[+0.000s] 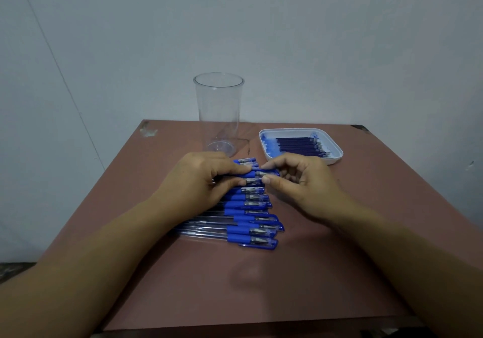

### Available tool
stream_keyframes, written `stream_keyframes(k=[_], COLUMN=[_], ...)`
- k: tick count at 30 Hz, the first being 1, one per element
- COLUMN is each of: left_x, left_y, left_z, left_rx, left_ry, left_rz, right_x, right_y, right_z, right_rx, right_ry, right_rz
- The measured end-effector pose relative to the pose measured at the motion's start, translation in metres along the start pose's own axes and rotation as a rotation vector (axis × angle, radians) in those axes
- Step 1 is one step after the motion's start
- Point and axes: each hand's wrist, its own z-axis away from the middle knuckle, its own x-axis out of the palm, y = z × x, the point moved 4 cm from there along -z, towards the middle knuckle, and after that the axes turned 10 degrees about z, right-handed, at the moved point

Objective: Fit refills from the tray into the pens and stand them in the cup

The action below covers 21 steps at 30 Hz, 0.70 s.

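Note:
Several clear pens with blue grips and blue caps lie side by side in a row (pixel 243 222) on the brown table. My left hand (pixel 206 178) grips one pen (pixel 254 177) near the far end of the row at its blue grip. My right hand (pixel 300 181) pinches the capped end of that same pen between thumb and forefinger. A tall clear cup (pixel 219 114) stands upright and holds nothing, just behind the pens. A white square tray (pixel 337 152) at the right rear holds several dark blue refills (pixel 298 145).
The brown table (pixel 339 259) is small, with its edges close on all sides and chipped far corners. A pale wall rises directly behind the cup and tray. Bare tabletop lies in front of the pens and to their right.

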Motion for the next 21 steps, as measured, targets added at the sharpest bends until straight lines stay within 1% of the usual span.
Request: stream_keyframes(k=[4,8,10,12,15,17,19,21], left_x=[0.001,0.003,0.003,0.002,0.001,0.000,-0.010,-0.028], left_y=[-0.001,0.000,0.001,0.004,0.012,0.013,0.010,0.002], left_z=[-0.001,-0.001,-0.002,-0.004,-0.006,-0.006,-0.007,-0.009], left_rx=[-0.016,-0.035,-0.057,-0.065,-0.057,-0.069,-0.095,-0.125], left_ry=[0.014,0.011,0.035,0.079,0.149,0.182,0.195,0.219], left_rz=[0.043,0.052,0.067,0.086,0.110,0.119,0.080,-0.014], right_x=[0.000,0.000,-0.002,-0.002,0.000,0.000,-0.006,-0.019], right_y=[-0.001,0.001,-0.001,-0.005,-0.013,-0.018,-0.025,-0.031], right_z=[0.000,0.004,0.005,0.004,-0.001,-0.003,-0.007,-0.015], right_rx=[-0.009,-0.002,-0.009,0.000,0.056,0.083,0.056,0.009], right_ry=[0.010,0.009,0.023,0.047,0.087,0.100,0.165,0.259], right_rz=[0.024,-0.019,-0.035,-0.140,-0.384,-0.455,-0.415,-0.345])
